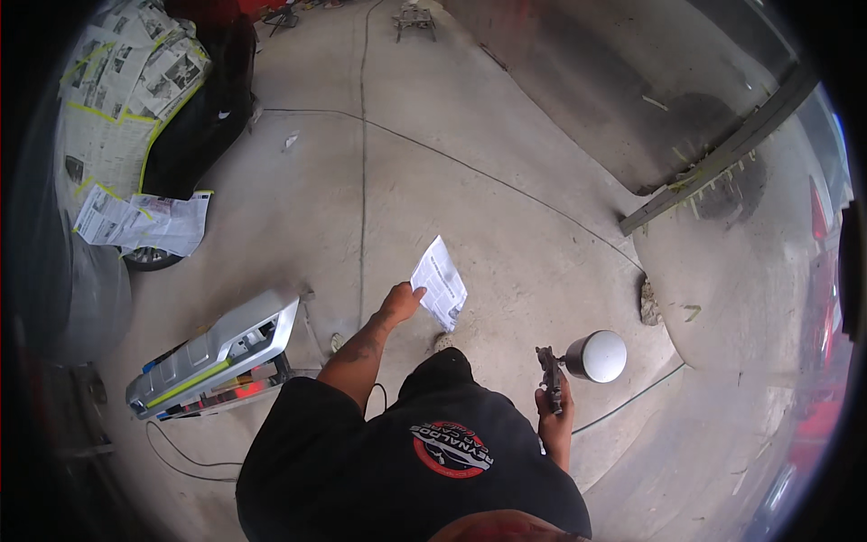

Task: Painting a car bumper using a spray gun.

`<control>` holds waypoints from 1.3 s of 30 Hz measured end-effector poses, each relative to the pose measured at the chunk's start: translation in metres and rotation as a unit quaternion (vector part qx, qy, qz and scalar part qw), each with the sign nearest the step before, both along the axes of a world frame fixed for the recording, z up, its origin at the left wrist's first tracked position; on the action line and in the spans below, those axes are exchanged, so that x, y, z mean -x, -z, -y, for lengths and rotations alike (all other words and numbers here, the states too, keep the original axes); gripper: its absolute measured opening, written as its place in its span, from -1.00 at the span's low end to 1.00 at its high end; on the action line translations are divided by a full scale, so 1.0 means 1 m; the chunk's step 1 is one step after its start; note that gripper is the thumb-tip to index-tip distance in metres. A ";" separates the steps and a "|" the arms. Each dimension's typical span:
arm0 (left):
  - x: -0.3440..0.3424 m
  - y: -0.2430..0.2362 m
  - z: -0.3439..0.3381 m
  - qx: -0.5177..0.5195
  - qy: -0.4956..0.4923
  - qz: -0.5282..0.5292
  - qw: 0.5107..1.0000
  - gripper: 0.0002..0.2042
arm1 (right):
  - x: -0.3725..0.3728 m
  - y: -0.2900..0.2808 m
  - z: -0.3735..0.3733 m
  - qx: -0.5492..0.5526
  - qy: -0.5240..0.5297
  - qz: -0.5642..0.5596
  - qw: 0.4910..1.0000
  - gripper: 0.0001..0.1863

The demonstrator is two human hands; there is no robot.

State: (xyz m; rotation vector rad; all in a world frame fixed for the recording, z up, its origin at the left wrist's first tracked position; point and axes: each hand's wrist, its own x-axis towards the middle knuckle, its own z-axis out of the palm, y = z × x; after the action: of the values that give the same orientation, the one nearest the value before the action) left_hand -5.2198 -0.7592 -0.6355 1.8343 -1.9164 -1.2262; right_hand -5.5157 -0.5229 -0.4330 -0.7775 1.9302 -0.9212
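My left hand (pixel 400 303) grips a sheet of printed paper (pixel 438 282) by its lower left edge, held out in front of me at the centre. At the lower right, my right hand (pixel 555 415) is closed round the handle of a metal spray gun (pixel 548 370), which has a round cup with a white lid (pixel 596 357) on it. To my left, a silver car body part (pixel 208 352) with yellow and blue tape lies tilted on a stand.
A dark car (pixel 194 144) masked with newspaper (pixel 122 135) stands at the upper left. Hoses (pixel 452 155) cross the concrete floor (pixel 316 181). A small metal stand (pixel 414 20) sits far ahead. A long beam (pixel 718 149) edges a stained area on the right, with a rough chunk (pixel 648 303) near its end.
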 end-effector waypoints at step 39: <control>0.218 -0.071 -0.222 -0.117 -0.784 0.042 0.609 -0.53 | 0.094 0.072 0.486 0.052 -0.666 0.125 0.734 -0.33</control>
State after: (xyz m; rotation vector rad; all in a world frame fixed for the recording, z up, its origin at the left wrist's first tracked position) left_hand -5.4379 -0.5376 -0.5647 2.4521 0.3630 -0.5806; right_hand -5.6101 -1.0085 -0.5050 -1.6393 0.6564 -0.1580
